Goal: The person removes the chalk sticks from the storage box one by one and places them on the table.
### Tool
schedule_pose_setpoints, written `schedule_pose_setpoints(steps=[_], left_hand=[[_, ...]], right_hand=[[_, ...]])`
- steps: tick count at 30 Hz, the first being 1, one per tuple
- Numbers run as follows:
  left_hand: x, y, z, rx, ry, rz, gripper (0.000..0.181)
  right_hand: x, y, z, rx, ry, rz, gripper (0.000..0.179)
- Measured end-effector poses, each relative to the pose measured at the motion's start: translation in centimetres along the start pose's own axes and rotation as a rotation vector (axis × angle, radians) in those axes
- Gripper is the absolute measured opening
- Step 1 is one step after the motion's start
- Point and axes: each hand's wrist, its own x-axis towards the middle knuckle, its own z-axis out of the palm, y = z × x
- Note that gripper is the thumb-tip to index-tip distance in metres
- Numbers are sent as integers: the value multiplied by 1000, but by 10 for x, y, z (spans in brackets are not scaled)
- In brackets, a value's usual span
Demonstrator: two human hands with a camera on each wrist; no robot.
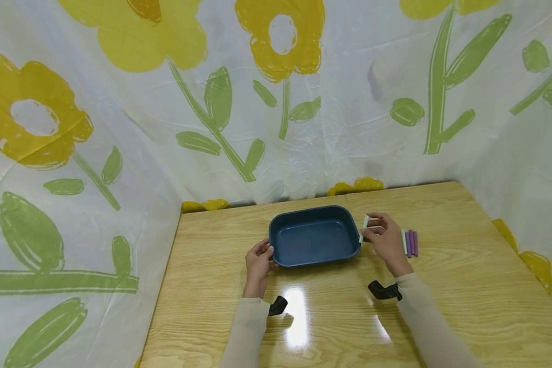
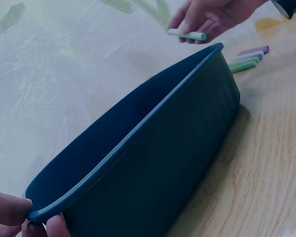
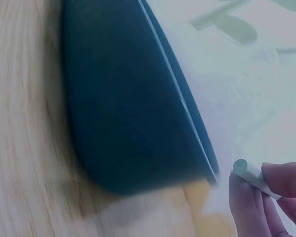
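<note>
A dark blue rectangular basin (image 1: 314, 241) stands on the wooden table, with nothing visible inside it. My left hand (image 1: 259, 263) pinches its left rim, thumb on top and fingers beneath, as the left wrist view shows. Just beyond the basin's right end, my right hand (image 1: 385, 240) holds a pale green chalk stick (image 1: 365, 223) between thumb and fingertips. In the right wrist view this chalk (image 3: 251, 176) is near the basin's rim, apart from it. To the right of that hand lie several chalk sticks (image 1: 411, 243) side by side, pale green, violet and purple.
The wooden table (image 1: 460, 286) ends at the back against a white flower-printed cloth (image 1: 349, 128), which also hangs at the left and right. A black wrist mount (image 1: 383, 290) sticks out from the right sleeve, and another (image 1: 278, 305) from the left.
</note>
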Motion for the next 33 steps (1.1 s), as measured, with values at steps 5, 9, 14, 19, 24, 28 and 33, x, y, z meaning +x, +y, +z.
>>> schedule_pose_setpoints(steps=[5,9,14,19,24,28,33], left_hand=[[0,-1,1,2,3,0,35],[-1,0,2,5,-2,-3,35],[-1,1,2,-1,-10,-1,36],[0,2,2,2,-8,-6,36],[1,2,2,3,-5,-4,35],[1,1,1,4,-6,1,35],[-1,1,0,6,-13,-2,36]], right_hand=[[-2,5,-25,17,55,-1,47],[-4,13,-46,-21,83,-28,42],[-4,25,-67,-99,111,-54,43],[-3,32,-84,-172,142,-32,49],[-1,40,-96,-222,176,16,52],[1,47,-106,-206,191,40,52],[-1,57,-119,-229,182,44,53]])
